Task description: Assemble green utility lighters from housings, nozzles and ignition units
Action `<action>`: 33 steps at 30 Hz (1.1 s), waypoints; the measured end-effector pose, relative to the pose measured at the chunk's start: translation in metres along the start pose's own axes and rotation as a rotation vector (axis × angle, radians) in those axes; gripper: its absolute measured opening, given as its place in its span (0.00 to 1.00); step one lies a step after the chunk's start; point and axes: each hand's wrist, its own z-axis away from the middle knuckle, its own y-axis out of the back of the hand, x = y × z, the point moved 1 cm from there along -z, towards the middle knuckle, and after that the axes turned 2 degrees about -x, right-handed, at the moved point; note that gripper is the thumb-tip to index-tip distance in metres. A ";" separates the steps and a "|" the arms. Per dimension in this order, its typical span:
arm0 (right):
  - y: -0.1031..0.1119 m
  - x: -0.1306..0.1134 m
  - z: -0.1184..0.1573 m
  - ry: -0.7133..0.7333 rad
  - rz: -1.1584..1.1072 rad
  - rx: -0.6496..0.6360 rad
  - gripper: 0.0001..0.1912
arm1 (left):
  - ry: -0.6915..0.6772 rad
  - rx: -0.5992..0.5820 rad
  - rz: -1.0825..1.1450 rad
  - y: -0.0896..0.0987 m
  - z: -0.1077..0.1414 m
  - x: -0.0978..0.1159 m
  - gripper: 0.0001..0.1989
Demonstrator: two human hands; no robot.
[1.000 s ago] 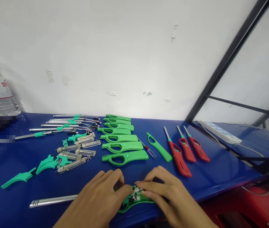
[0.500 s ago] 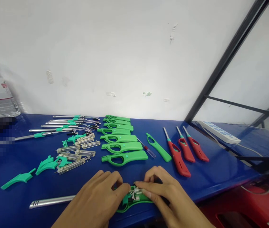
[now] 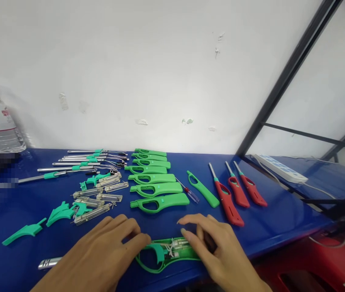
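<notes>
In the shell [image 3: 186,254] on the table [image 3: 270,229], the tank [image 3: 179,243] is apparently being seated; gentle alignment seems needed. At the shell's left end, any grip by the left hand [image 3: 107,243] cannot be told; at its right, the right hand [image 3: 216,245] is poised, fingertips parted.

The hands [image 3: 107,241] moved apart, exposing more teal trigger [image 3: 160,252].

Teal trigger [image 3: 160,253] inside green casing [image 3: 188,254]

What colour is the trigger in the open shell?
The trigger is teal green, best in the head view.
</notes>
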 end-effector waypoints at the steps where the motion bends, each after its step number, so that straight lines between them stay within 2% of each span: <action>1: 0.000 -0.001 -0.001 -0.003 0.012 -0.026 0.14 | -0.004 -0.009 0.010 -0.001 0.002 -0.003 0.35; 6: 0.000 -0.004 -0.005 -0.002 0.046 -0.069 0.13 | -0.008 -0.040 0.029 -0.008 0.003 -0.007 0.35; 10: -0.002 -0.006 -0.002 0.043 0.060 -0.010 0.13 | 0.023 -0.017 0.005 -0.010 0.001 -0.012 0.32; 15: 0.011 0.002 -0.010 0.068 0.030 0.205 0.14 | 0.053 -0.053 0.002 -0.006 0.003 -0.014 0.31; 17: 0.019 0.012 -0.019 0.036 0.116 0.343 0.14 | 0.054 -0.072 -0.004 -0.005 0.003 -0.014 0.31; 20: 0.028 0.033 -0.036 0.007 0.221 0.453 0.15 | 0.049 -0.090 -0.054 -0.007 0.003 -0.014 0.31; 26: 0.026 0.055 -0.053 -0.034 0.375 0.412 0.16 | 0.073 -0.129 -0.083 -0.009 0.006 -0.015 0.30; 33: 0.025 0.059 -0.053 -0.054 0.386 0.368 0.18 | 0.051 -0.003 -0.143 -0.001 0.009 -0.019 0.30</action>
